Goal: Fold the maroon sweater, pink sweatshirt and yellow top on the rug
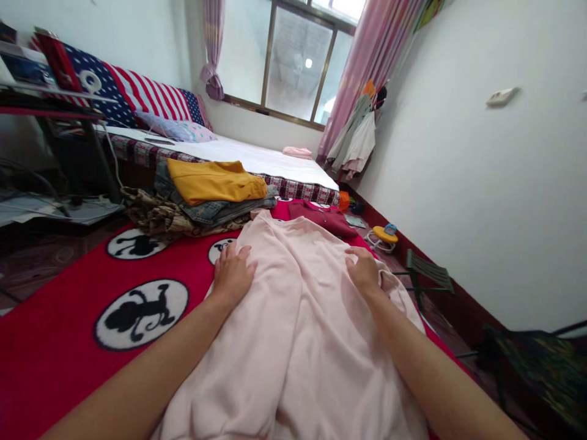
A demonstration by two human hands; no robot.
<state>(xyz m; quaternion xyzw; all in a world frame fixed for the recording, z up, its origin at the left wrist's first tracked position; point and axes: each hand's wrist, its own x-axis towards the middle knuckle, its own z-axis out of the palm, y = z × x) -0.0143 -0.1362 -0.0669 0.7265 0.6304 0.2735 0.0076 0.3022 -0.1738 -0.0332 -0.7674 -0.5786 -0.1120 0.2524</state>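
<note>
Largest item: a red blanket with round white monkey patches, serving as the working surface. The pale pink top lies on it, spread directly in front of the person, neckline at the far end and lower part toward the body. Beyond its far left corner sits a pile of folded clothes, with a yellow garment uppermost. A maroon garment lies just past the neckline.

Both hands are open, palms down: the left hand rests on the left edge with fingers spread, the right hand near the right shoulder. No bunched fabric shows in either.

Handling assessment: likely light, soft and limp, not fragile; loose folds run lengthwise and should crease readily. Slipperiness cannot be determined. Recommended hold: paired points at the shoulders or side edges, fabric kept taut between.
</note>
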